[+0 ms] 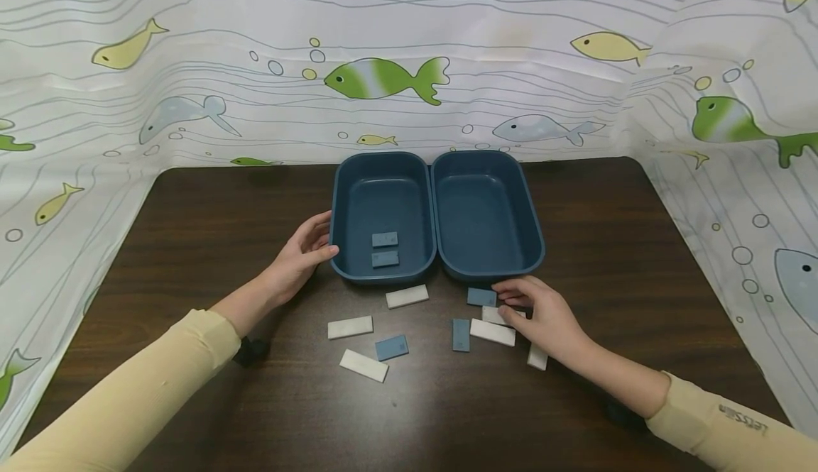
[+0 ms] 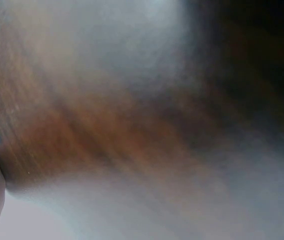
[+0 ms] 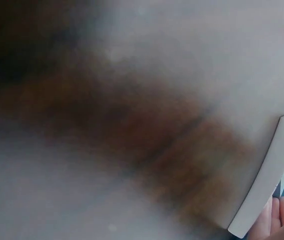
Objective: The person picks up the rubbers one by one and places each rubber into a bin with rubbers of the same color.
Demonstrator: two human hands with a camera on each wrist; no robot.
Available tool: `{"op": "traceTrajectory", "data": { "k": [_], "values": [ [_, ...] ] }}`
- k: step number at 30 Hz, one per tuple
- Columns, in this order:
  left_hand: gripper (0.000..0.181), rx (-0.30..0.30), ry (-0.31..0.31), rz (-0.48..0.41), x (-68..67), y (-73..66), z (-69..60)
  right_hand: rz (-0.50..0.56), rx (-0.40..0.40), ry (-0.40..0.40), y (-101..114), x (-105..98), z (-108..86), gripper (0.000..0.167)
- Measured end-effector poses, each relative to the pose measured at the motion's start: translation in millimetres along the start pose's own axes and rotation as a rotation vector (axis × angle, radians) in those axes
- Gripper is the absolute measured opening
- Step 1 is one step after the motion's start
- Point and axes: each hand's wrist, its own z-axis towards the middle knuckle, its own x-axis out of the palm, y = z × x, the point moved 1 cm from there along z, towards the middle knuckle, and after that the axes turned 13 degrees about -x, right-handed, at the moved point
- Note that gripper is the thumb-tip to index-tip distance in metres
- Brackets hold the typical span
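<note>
My left hand (image 1: pixel 297 262) holds the left wall of the left blue bin (image 1: pixel 383 277), its thumb over the rim and its fingers along the outside. Two small blue tiles (image 1: pixel 385 239) lie in that bin. My right hand (image 1: pixel 543 316) hovers low over loose tiles, thumb and fingers apart. Its fingertips are beside a blue tile (image 1: pixel 481 297), and the thumb partly covers a white tile (image 1: pixel 493 315). In the right wrist view, a white tile (image 3: pixel 264 180) shows close to the fingers. The left wrist view is mostly blurred tabletop, with a bit of hand at the edge.
A second blue bin (image 1: pixel 488 272) stands right beside the first at the back of the dark wooden table (image 1: pixel 594 245). More white tiles (image 1: pixel 350 327) and blue tiles (image 1: pixel 392 348) lie scattered in front. A fish-patterned curtain (image 1: pixel 498 25) encloses the back and sides.
</note>
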Motion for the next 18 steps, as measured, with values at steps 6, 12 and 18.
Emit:
{"op": "traceTrajectory", "data": {
  "k": [6, 12, 18],
  "values": [
    [0.069, -0.006, -0.002, -0.002, -0.3, -0.8, -0.3, 0.035, 0.019, -0.030, -2.5, 3.4, -0.2, 0.028],
    [0.069, -0.008, -0.001, 0.005, 0.6, -2.0, -1.8, 0.101, 0.021, -0.079, -4.2, 6.3, 0.6, 0.026],
    [0.069, -0.009, -0.002, 0.007, 0.6, -1.9, -2.2, 0.147, 0.034, -0.108, -4.7, 7.8, 1.4, 0.021]
  ]
}}
